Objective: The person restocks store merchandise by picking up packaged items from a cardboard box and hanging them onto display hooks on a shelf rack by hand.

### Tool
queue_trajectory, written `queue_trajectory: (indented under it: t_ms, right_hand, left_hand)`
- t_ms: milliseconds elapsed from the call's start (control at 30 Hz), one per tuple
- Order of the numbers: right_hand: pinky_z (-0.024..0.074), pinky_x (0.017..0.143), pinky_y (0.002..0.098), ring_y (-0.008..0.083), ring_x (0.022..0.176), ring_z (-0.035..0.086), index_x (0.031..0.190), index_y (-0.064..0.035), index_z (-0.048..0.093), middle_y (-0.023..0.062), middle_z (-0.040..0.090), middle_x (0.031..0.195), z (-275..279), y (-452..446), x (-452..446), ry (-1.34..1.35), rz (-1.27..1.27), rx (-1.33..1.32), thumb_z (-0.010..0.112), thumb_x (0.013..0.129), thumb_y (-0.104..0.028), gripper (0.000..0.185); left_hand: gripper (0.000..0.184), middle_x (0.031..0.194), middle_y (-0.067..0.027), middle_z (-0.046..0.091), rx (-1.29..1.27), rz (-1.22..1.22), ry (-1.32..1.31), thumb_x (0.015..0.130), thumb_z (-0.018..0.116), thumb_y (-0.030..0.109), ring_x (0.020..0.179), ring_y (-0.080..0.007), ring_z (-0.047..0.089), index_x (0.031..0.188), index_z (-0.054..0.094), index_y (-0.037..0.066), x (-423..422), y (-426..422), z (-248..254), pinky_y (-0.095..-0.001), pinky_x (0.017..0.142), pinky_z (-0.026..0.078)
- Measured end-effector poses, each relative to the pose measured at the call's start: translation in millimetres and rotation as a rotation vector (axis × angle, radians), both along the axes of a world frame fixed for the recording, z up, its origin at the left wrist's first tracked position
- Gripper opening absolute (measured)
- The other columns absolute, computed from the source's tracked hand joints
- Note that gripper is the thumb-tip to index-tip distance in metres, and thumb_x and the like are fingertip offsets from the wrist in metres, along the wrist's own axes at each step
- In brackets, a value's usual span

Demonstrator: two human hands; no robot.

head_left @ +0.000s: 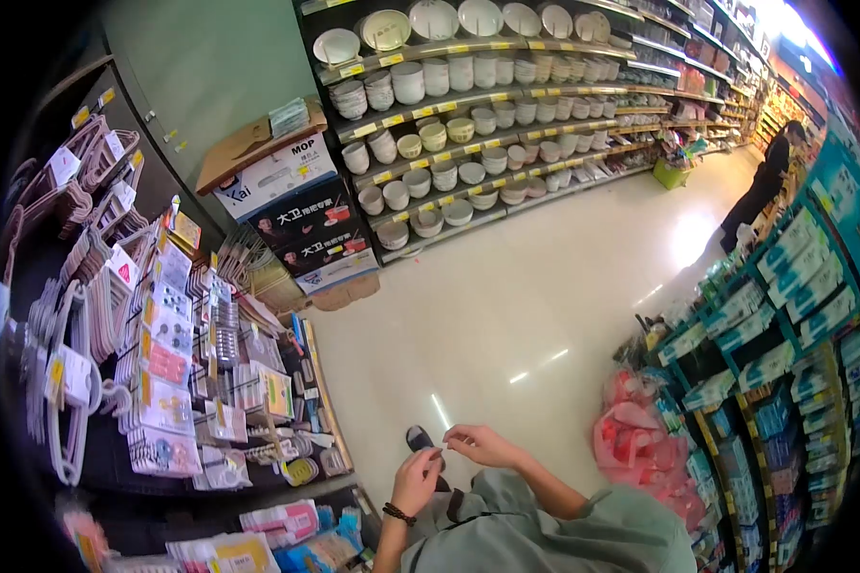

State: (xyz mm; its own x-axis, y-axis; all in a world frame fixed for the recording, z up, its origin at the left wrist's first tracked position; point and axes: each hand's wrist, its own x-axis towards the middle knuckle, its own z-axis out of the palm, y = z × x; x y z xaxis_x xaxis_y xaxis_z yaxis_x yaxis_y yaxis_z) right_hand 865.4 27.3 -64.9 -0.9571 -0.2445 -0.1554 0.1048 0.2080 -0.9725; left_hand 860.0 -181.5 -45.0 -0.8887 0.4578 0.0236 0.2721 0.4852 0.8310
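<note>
My left hand (415, 481), with a dark beaded bracelet (398, 514) at its wrist, is raised in front of my body. Its fingers are bent and drawn together. Close by on the right, my right hand (483, 445) is turned toward it, fingers curled and the fingertips near those of the left. Anything between the fingertips is too small to make out. Both hands are above the floor, apart from the shelves. Below them shows a dark shoe (419, 438), and my grey-green clothing (554, 525) fills the lower middle.
Hangers (72, 382) and small packaged goods (167, 382) hang on the left rack. Mop boxes (301, 224) stand beside shelves of bowls (428, 222). On the right, red plastic bags (631, 439) lie against a teal rack (726, 349). A person (769, 181) in dark clothes stands farther down the aisle.
</note>
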Motion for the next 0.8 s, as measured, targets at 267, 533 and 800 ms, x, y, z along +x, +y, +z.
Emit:
queue_trajectory:
  t_ms: [267,533,800]
  right_hand:
    - [0.0527,0.083,0.0318,0.0167,0.089,0.066,0.112,0.0001,0.061,0.0095,0.068,0.099,35.0,-11.8,-172.7,0.053,-0.212,-0.036,0.055,0.1,-0.016,0.021]
    - [0.0504,0.087,0.0335,0.0189,0.093,0.065,0.115,-0.0006,0.061,0.0108,0.067,0.096,211.9,23.0,-266.1,0.701,-0.63,0.007,0.053,0.095,-0.002,0.022]
    - [0.045,0.066,0.0345,0.0152,0.074,0.057,0.098,-0.0117,0.056,0.0038,0.062,0.095,386.9,-10.8,-285.4,2.077,-0.612,-0.318,0.057,0.091,-0.027,0.017]
  left_hand:
    - [0.023,0.105,-0.0178,0.069,0.043,0.008,0.059,0.094,0.061,0.012,0.094,-0.0301,0.067,0.113,0.065,0.0,-183.1,-50.9,-30.7,-0.0368,0.083,0.053]
    - [0.022,0.095,-0.0137,0.07,0.065,0.028,-0.114,0.095,0.061,0.015,0.084,-0.0236,0.067,0.108,0.066,-0.002,-356.2,-78.6,-37.0,-0.0334,0.073,0.053]
    - [0.022,0.099,-0.0151,0.07,0.087,-0.237,-0.134,0.095,0.058,0.014,0.091,-0.0247,0.067,0.109,0.066,-0.002,-457.6,-20.2,-43.2,-0.0353,0.082,0.053]
